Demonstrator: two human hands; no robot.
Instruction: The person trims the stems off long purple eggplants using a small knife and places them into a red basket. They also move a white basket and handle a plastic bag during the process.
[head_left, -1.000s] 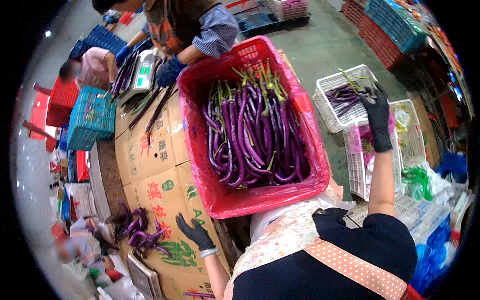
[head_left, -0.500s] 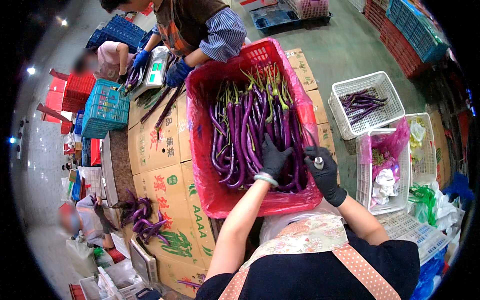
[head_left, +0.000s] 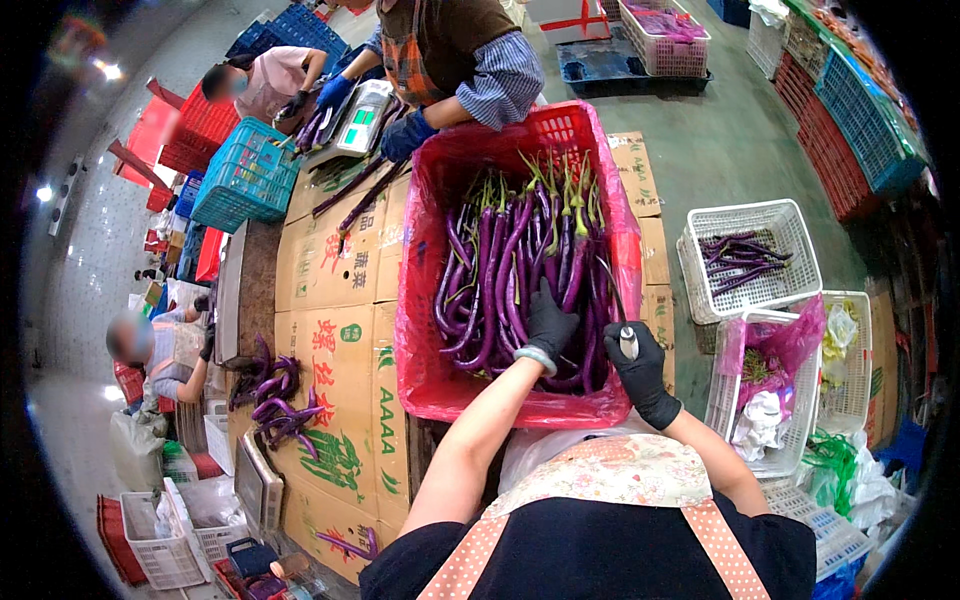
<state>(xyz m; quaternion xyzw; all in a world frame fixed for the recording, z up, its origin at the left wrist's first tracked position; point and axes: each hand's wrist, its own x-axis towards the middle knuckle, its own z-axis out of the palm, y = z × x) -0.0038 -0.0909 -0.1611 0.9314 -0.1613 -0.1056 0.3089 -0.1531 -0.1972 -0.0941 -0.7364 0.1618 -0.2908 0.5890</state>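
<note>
Long purple eggplants (head_left: 510, 265) with green stems fill a red crate (head_left: 422, 375) lined with pink plastic film, right in front of me. My left hand (head_left: 549, 325), in a black glove, reaches down onto the eggplants near the crate's close side. Its visible fingers are apart; some fingertips are lost among the eggplants. At the crate's right side, my right hand (head_left: 643, 375), also black-gloved, is closed around the pale handle of a knife (head_left: 628, 342). The thin blade points up and away, over the eggplants along the right wall.
Flattened cardboard (head_left: 340, 390) covers the table to the left, with a pile of curved eggplants (head_left: 280, 390) on it. A co-worker in blue gloves (head_left: 408, 135) stands beyond, by a scale (head_left: 362, 120). White baskets (head_left: 745, 305) stand on the right; a teal crate (head_left: 245, 175) is far left.
The whole view has shifted, so the crate and table appear farther right. My left hand stays down among the eggplants, its thumb now less spread. My right hand still holds the knife.
</note>
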